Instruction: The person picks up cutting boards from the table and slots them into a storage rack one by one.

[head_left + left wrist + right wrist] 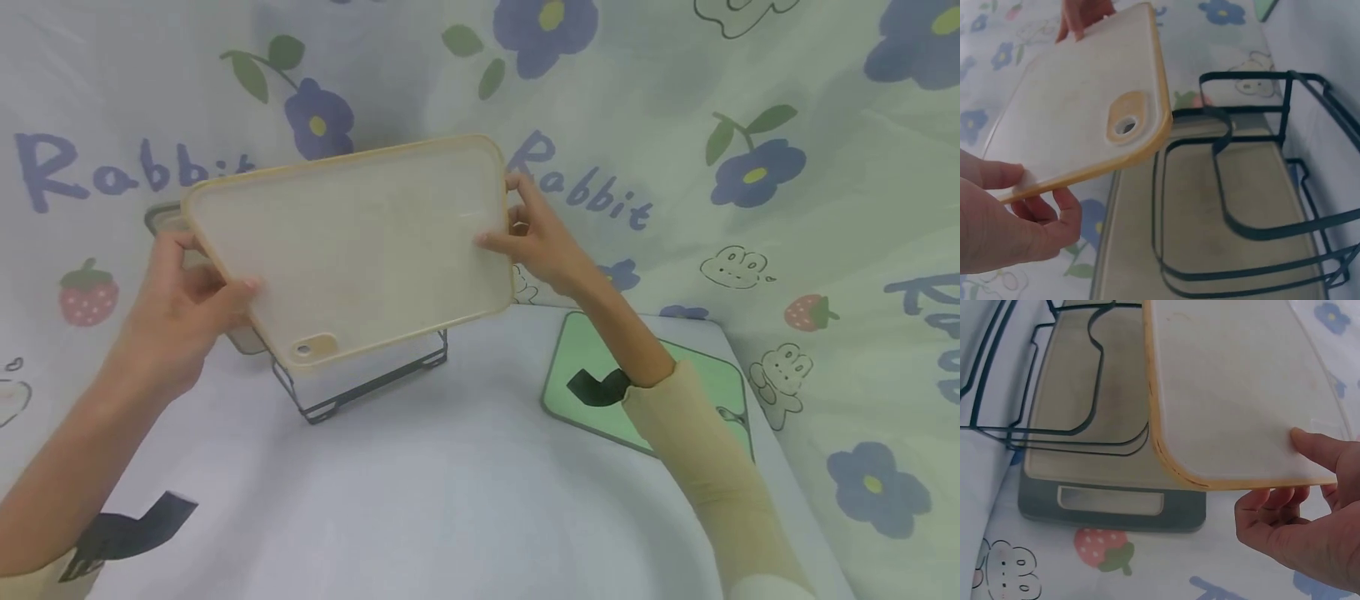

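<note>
A white cutting board (367, 242) with a yellow rim is held up in the air above the table, tilted in the head view. My left hand (176, 308) grips its left edge, thumb on the near face and fingers behind. At the right edge my right hand (536, 237) pinches it the same way. A hole in a yellow patch marks one lower corner. Behind and below it stands a dark wire rack (1260, 232), partly hidden by the board in the head view. A second, beige cutting board (1063, 381) with a grey-green handle end stands in that rack.
A light green board (697, 367) with a dark rim and a small fork picture lies on the white table (480, 500) at the right, under my right forearm. Patterned cloth (637, 108) with flowers, strawberries and rabbits hangs behind the table and along its right side.
</note>
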`<state>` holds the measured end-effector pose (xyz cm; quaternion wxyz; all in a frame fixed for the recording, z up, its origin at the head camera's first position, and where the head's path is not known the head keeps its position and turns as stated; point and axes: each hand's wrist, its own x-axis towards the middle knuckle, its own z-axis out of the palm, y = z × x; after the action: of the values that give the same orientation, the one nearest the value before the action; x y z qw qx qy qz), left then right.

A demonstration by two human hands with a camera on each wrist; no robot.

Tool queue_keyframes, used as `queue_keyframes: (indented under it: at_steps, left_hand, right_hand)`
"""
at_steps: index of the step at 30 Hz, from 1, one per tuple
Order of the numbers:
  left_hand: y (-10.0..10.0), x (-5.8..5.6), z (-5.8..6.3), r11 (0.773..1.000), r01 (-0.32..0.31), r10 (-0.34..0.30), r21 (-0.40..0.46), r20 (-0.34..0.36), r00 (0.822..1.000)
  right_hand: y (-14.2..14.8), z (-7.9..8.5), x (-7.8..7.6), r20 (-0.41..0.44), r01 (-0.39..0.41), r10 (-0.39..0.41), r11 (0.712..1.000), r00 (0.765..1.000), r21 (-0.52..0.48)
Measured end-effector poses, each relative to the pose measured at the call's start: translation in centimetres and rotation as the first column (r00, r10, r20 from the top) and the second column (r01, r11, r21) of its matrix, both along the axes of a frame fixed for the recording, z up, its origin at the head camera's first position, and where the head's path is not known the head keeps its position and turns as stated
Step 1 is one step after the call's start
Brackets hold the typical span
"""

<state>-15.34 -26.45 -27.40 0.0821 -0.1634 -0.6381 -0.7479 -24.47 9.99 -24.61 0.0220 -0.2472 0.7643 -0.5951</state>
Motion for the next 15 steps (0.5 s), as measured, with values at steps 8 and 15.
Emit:
queue_keyframes:
  at_steps: [8,15]
  left_hand:
    - [-1.0,-0.5,2.3,0.986,-0.11,0.114,-0.129,0.02,0.993]
    - [-1.7,-1.1,3.7,0.971,-0.193,0.202,-0.139,0.047,0.978]
  right_hand:
    - [-1.8,1.6,-1.1,-0.102,0.068,-0.069,0.998,0.992,-0.007]
    - [-3.5,2.5,-2.3,-0.137,0.094,-0.1,0.994,0.985,-0.054]
